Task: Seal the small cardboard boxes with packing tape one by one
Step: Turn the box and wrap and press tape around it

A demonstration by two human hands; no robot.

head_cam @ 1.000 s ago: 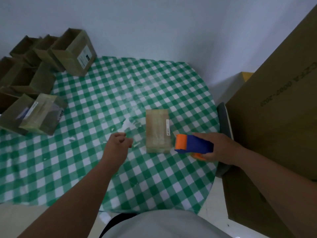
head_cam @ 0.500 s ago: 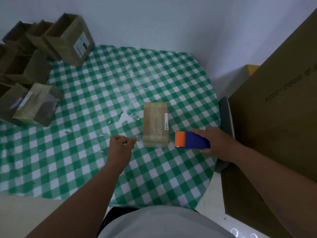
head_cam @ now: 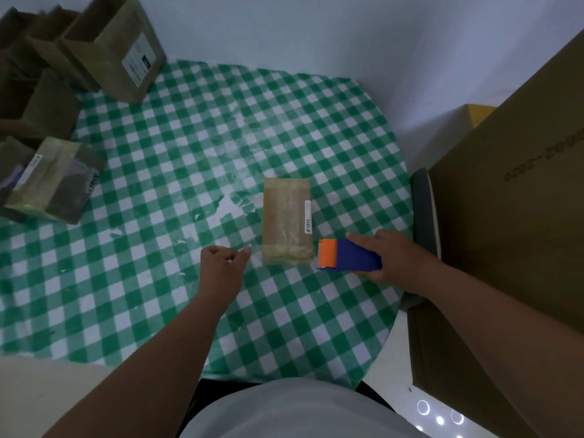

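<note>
- A small cardboard box (head_cam: pixel 287 221) is seen lying flat on the green-and-white checked tablecloth (head_cam: pixel 164 279), slightly right of the cloth's middle; all other places are given relative to this box.
- The top face of the box is covered by glossy clear tape, which is also wrapped over the near end, and a narrow white label is seen along its right edge.
- A blue and orange tape dispenser (head_cam: pixel 349 259) is held just beside the box's near right corner, with its orange end turned toward the box; whether the two touch cannot be told.
- The dispenser is gripped by the right hand (head_cam: pixel 395 260), with the forefinger laid along its top and the remaining fingers curled round its body.
- The left hand (head_cam: pixel 221 267) is held just to the near left of the box, apart from it; its fingers are loosely curled, nothing is held in it, and the thumb is pointed toward the box.
- A cluster of open cardboard boxes (head_cam: pixel 107 49) is seen well apart to the far left of the box, at the cloth's far corner.
- A taped box (head_cam: pixel 52 180) is lying on its side well to the left of the box, near the cloth's left edge.
- A large brown carton (head_cam: pixel 512 232) is standing to the right of the box, beyond the table's edge, with a dark grey chair edge (head_cam: pixel 425 216) seen between them.
</note>
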